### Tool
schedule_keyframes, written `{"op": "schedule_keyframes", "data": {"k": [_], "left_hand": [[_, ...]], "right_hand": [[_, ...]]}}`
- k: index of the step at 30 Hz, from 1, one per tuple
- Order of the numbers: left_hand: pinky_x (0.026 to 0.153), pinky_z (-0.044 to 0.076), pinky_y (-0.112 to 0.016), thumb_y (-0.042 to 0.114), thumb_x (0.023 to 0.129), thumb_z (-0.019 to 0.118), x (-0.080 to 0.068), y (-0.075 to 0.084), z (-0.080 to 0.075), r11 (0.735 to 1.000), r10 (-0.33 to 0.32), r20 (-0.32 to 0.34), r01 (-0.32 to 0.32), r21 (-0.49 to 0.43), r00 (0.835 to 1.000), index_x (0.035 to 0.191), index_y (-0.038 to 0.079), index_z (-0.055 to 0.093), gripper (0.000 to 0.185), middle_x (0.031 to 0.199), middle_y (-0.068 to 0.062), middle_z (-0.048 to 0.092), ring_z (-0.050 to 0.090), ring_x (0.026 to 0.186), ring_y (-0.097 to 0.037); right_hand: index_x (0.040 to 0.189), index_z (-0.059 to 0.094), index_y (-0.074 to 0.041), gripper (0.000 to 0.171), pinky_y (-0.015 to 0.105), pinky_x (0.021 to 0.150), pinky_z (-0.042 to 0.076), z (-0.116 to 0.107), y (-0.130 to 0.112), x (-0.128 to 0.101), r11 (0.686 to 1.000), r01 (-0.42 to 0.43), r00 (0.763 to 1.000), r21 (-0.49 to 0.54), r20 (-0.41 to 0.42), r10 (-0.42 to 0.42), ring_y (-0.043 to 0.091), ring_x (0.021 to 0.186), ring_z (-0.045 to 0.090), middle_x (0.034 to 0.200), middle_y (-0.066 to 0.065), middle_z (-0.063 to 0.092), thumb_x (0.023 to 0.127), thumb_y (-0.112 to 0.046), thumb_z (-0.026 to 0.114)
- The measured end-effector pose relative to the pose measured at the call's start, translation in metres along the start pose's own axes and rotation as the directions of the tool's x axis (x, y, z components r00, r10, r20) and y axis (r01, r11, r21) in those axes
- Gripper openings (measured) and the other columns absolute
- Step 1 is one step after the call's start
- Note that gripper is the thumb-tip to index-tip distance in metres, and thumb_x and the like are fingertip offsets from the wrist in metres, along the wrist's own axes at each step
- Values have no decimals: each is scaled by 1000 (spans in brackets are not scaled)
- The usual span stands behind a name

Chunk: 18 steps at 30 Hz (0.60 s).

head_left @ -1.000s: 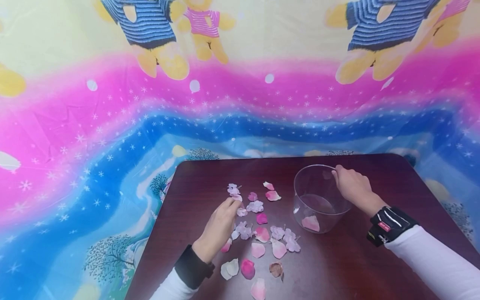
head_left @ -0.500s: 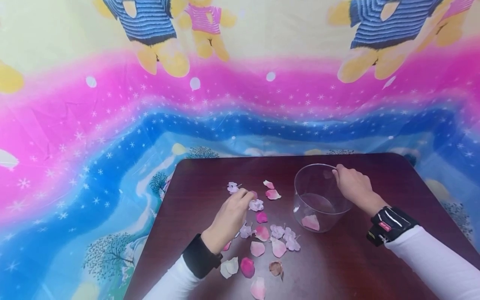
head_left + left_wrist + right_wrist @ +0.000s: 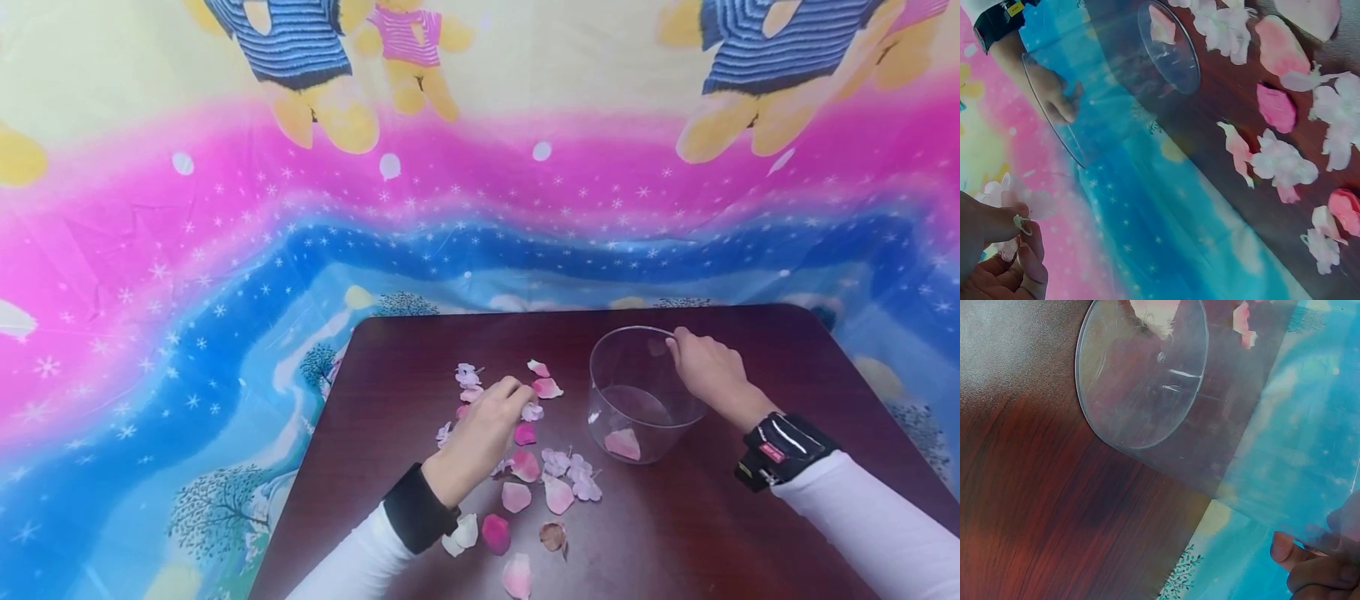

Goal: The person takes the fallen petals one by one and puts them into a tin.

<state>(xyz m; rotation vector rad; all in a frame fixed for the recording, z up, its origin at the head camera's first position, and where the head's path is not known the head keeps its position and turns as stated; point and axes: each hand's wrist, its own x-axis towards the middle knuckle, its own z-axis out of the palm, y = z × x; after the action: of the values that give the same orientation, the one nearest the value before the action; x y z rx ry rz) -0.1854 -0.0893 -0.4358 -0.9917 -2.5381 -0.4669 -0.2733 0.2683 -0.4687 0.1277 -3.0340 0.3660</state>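
The right hand (image 3: 708, 367) grips the rim of a clear bowl (image 3: 611, 404), with one pink petal (image 3: 622, 445) lying in its bottom. To the bowl's left, I see the left hand (image 3: 480, 429) pinching a pale flower (image 3: 1000, 192) between thumb and fingers, while loose petals (image 3: 516, 497) and blossoms (image 3: 583, 479) lie scattered on the dark table (image 3: 697, 542) left of the bowl.
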Motion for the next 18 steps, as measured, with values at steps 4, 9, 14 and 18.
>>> {"op": "schedule_keyframes", "data": {"k": [4, 9, 14, 18], "left_hand": [[79, 55, -24, -11, 79, 75, 10, 7, 2, 998, 56, 0, -56, 33, 998, 114, 10, 65, 42, 98, -2, 62, 61, 86, -14], [82, 55, -23, -8, 81, 74, 22, 17, 6, 992, 110, 14, -110, 61, 994, 111, 11, 65, 37, 100, -1, 62, 63, 92, -13], [86, 55, -20, -3, 83, 75, 30, 23, 12, 988, 124, 72, -130, 80, 990, 113, 13, 65, 36, 101, -1, 62, 64, 92, -12], [85, 55, -17, -1, 85, 75, 36, 25, 17, 991, 111, 97, -117, 58, 989, 116, 13, 64, 35, 102, -1, 63, 63, 88, -11]], "right_hand": [[91, 49, -3, 29, 48, 49, 43, 0, -1, 1, 1000, 3, 1000, 1, -3, -3, 42, 68, 63, 68, 15, 59, 108, -25, 40], [93, 50, -3, 29, 47, 49, 43, 0, -2, 0, 1000, -1, 1000, 3, 8, 1, 38, 66, 62, 67, 13, 58, 108, -26, 40], [94, 51, -3, 29, 46, 50, 43, 0, -1, -1, 1000, -6, 1000, 13, 19, 6, 36, 65, 61, 67, 13, 57, 108, -25, 40], [93, 50, -3, 29, 48, 49, 44, 0, -1, -1, 1000, 6, 1000, 11, 0, -6, 40, 66, 62, 67, 14, 58, 108, -25, 40]]}}
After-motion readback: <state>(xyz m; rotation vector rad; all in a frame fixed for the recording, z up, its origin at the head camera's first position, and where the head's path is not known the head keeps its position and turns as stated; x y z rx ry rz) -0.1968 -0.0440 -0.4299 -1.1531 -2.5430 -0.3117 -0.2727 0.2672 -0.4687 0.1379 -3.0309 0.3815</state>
